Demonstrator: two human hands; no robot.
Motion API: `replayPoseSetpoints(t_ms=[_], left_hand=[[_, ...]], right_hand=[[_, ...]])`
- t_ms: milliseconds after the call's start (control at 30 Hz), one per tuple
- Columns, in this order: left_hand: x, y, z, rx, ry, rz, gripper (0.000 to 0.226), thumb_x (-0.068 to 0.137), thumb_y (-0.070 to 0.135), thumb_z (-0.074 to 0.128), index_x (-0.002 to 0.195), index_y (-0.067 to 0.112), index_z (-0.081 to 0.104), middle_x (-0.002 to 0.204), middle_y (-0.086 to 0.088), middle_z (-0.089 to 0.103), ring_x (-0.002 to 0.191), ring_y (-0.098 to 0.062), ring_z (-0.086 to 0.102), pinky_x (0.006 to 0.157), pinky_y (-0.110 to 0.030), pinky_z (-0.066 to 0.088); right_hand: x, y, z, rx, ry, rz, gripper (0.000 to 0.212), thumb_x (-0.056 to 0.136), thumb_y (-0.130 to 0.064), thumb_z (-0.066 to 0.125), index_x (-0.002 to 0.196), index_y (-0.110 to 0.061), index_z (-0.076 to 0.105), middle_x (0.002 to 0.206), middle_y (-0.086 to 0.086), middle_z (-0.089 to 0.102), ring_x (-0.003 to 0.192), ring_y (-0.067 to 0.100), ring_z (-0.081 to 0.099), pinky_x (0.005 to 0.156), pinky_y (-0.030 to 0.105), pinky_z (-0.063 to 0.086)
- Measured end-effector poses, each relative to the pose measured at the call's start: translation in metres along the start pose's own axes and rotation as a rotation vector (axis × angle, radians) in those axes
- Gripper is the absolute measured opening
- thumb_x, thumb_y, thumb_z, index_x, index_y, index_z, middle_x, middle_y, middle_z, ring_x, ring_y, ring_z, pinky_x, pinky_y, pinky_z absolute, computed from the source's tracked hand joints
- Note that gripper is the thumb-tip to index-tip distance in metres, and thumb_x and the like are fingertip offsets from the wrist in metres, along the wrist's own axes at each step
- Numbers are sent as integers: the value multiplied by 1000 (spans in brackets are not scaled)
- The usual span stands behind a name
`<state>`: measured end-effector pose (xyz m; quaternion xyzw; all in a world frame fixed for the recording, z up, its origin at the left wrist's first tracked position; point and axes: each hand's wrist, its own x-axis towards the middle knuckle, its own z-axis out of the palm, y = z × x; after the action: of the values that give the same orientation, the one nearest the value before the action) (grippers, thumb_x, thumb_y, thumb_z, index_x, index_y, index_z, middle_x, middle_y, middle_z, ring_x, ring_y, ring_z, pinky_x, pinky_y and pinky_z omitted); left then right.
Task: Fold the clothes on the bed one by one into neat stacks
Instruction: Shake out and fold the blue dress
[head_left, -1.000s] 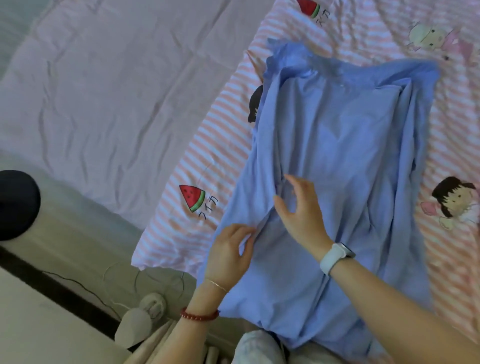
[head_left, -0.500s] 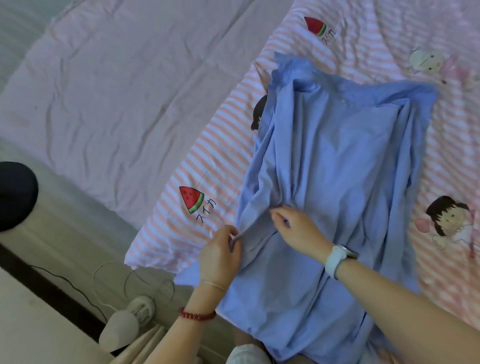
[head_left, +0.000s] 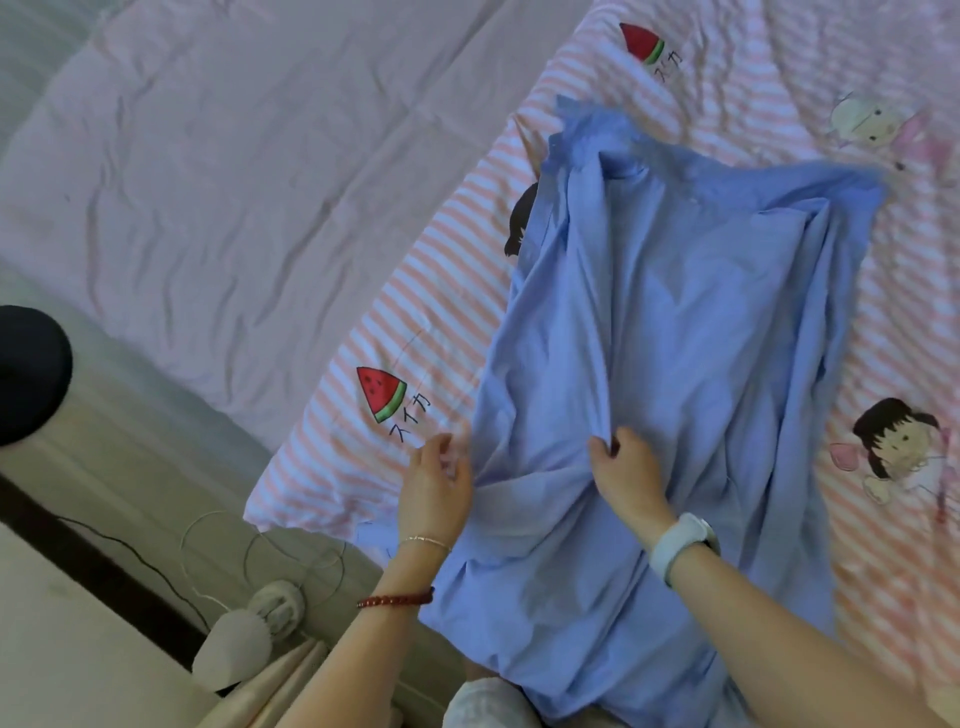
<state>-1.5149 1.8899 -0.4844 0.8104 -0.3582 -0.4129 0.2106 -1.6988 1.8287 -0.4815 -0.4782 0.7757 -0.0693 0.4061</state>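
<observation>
A light blue garment (head_left: 691, 332) lies spread lengthwise on the pink striped quilt (head_left: 415, 322), with its near end hanging over the bed's edge toward me. My left hand (head_left: 434, 486) is at the garment's left edge and holds that edge between thumb and fingers; it is blurred by motion. My right hand (head_left: 626, 473), with a white watch on the wrist, pinches a raised fold of the blue cloth near the garment's middle. Long creases run up the cloth from that fold.
A plain pale pink sheet (head_left: 218, 171) covers the bed's left part. The quilt shows watermelon and cartoon-girl prints. Below the bed edge on the left lie a white cable (head_left: 218, 525), a small white device (head_left: 234, 654) and a dark round object (head_left: 28, 374).
My left hand has drawn the garment's left edge outward to the left, spreading that flap flatter. My right hand stayed near the middle, still holding a fold.
</observation>
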Motion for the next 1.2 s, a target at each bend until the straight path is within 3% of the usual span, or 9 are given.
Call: replayPoseSetpoints(t_ms=[200, 300, 467, 533, 667, 767, 900, 1000, 1200], left_hand=[[26, 18, 20, 17, -182, -20, 9, 94, 16, 50, 89, 10, 54, 79, -1, 52, 73, -20, 47, 55, -17, 30], [30, 28, 18, -54, -165, 9, 35, 97, 10, 41, 65, 16, 29, 60, 0, 30, 54, -13, 28, 46, -15, 29], [32, 29, -16, -198, 115, -88, 25, 100, 13, 35, 75, 13, 34, 65, -1, 36, 59, -13, 36, 49, -28, 23], [40, 27, -34, -220, 272, -127, 15, 100, 14, 35, 89, 7, 41, 74, -4, 44, 69, -20, 42, 55, -31, 20], [53, 33, -66, -246, 499, -59, 14, 98, 14, 38, 100, 3, 47, 79, -1, 50, 74, -19, 44, 58, -22, 23], [36, 46, -71, -156, 404, 187, 4, 94, 13, 47, 91, 11, 49, 60, 5, 48, 56, -11, 49, 55, -24, 26], [-12, 47, -55, 208, 81, 627, 23, 85, 23, 52, 93, 5, 63, 61, -10, 61, 57, -32, 59, 47, -31, 43], [-33, 45, -44, 293, -82, 853, 15, 83, 21, 52, 93, 14, 61, 61, -1, 61, 54, -20, 57, 41, -23, 38], [-31, 10, -51, 685, -181, 569, 24, 91, 31, 49, 103, 13, 59, 74, -11, 65, 69, -32, 61, 52, -29, 32]], right_hand=[[-8, 28, -19, 259, 47, 90, 30, 95, -11, 48, 66, -11, 39, 65, 4, 44, 63, 21, 42, 49, 20, 33], [-10, 20, -15, 373, 60, 121, 27, 97, -13, 45, 71, -16, 40, 71, 2, 47, 65, 16, 44, 56, 27, 35], [-21, 1, -14, 332, 110, -77, 11, 91, -1, 52, 99, -8, 51, 84, -2, 52, 75, 15, 49, 62, 12, 35], [-25, -9, -14, 298, 132, -183, 30, 88, 1, 57, 116, -6, 51, 100, 0, 50, 81, 14, 51, 72, 12, 35], [-36, -34, -14, 238, 109, -391, 24, 88, -2, 58, 111, -7, 57, 102, 0, 48, 78, 8, 53, 70, 7, 40], [-38, -59, -12, 308, 17, -365, 10, 91, -7, 57, 96, -6, 65, 90, 6, 65, 80, 14, 60, 71, 9, 42], [-30, -100, -12, 509, -297, -150, 21, 90, -28, 59, 82, -9, 63, 78, 9, 65, 64, 10, 60, 61, 23, 48], [-18, -106, -7, 180, -381, -203, 23, 85, -21, 63, 76, -1, 55, 67, 12, 50, 63, 20, 48, 56, 29, 36], [0, -68, -17, 212, -38, -145, 15, 91, -6, 49, 100, 3, 57, 92, 11, 56, 87, 22, 51, 71, 27, 38]])
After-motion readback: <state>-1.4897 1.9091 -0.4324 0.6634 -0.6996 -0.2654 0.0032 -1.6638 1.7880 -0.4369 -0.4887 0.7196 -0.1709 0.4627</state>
